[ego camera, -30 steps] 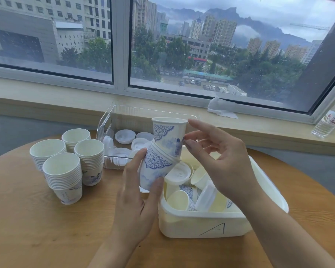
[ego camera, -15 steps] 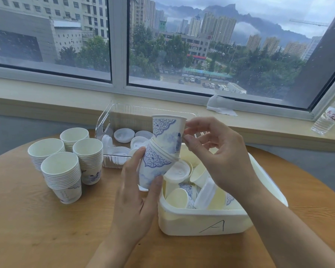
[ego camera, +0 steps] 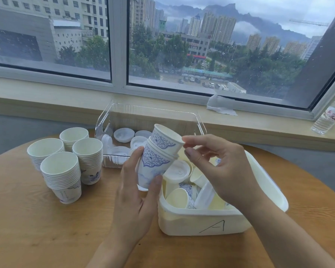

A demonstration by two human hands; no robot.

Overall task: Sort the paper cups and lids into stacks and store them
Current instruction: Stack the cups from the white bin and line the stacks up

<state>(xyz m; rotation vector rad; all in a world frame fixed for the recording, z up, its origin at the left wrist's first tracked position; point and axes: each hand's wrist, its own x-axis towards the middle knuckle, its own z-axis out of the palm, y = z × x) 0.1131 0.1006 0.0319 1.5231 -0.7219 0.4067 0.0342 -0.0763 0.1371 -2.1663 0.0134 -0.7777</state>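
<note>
The left hand grips 2 nested blue-patterned paper cups. The right hand's curled fingertips pinch the upper cup's rim above the white bin.

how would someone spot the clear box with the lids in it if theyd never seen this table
Start at the round wooden table under the window. At its far edge, just behind the held cups, sits the clear box, with loose white lids on its floor. Unlike the white tub marked A nearer the person, its ribbed walls are see-through.
</note>
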